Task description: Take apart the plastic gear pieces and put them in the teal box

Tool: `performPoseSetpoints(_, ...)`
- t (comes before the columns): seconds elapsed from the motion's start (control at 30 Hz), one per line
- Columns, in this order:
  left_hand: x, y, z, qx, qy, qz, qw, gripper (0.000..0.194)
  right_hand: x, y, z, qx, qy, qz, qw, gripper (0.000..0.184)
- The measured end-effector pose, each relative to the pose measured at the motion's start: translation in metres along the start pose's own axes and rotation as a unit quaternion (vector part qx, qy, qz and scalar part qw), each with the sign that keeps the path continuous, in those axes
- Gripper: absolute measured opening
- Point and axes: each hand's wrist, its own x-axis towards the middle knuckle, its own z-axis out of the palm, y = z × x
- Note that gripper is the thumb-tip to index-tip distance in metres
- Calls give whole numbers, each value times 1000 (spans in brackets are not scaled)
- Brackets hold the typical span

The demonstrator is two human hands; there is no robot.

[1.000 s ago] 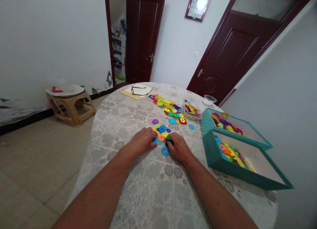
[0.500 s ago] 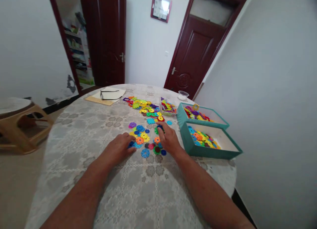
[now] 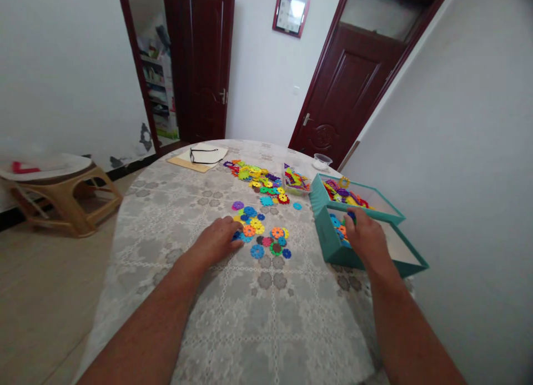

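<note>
My left hand point(image 3: 217, 239) rests on the table with thumb and fingers apart around a dark blue notched disc point(image 3: 236, 235). It sits at the left edge of a loose pile of plastic snowflake discs in blue, yellow and orange point(image 3: 249, 230). My right hand point(image 3: 366, 233) is over the front compartment of a teal box point(image 3: 342, 254), closed on a dark blue snowflake disc point(image 3: 352, 214); its fingers partly hide what else they may hold. Similar discs point(image 3: 335, 221) lie inside that compartment. A smaller cluster with a brown-and-green disc point(image 3: 276, 248) lies between my hands.
Farther back spreads a larger heap of discs point(image 3: 260, 176) beside a clear tray of colourful pieces point(image 3: 296, 180). The box's rear compartment point(image 3: 375, 199) holds more pieces. Glasses point(image 3: 204, 156) lie on papers at the back left; a clear bowl point(image 3: 322, 161) stands at the back right.
My right hand has moved right from the table discs to the teal box, carrying the dark blue disc. A green disc near it has left the table. My left hand stays at the pile.
</note>
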Motion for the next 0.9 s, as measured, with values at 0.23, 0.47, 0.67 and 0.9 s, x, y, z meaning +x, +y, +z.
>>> performPoseSetpoints(0.23, -1, 3, -1, -13, -5, -6, 1000, 36, -16, -20, 4, 113, 38, -91, 989, 29)
performPoseSetpoints(0.47, -1, 3, 0, -23, -10, -2, 1000, 37, -29, -101, 21, 306, -265, -252, 879, 61)
performPoseSetpoints(0.67, 1, 2, 10, -45, -7, 29, 999, 42, -16, -113, 64, 279, -347, -237, 863, 64)
performPoseSetpoints(0.9, 1, 8, 13, -75, -6, 39, 996, 41, -13, -112, 71, 327, -349, -213, 852, 34)
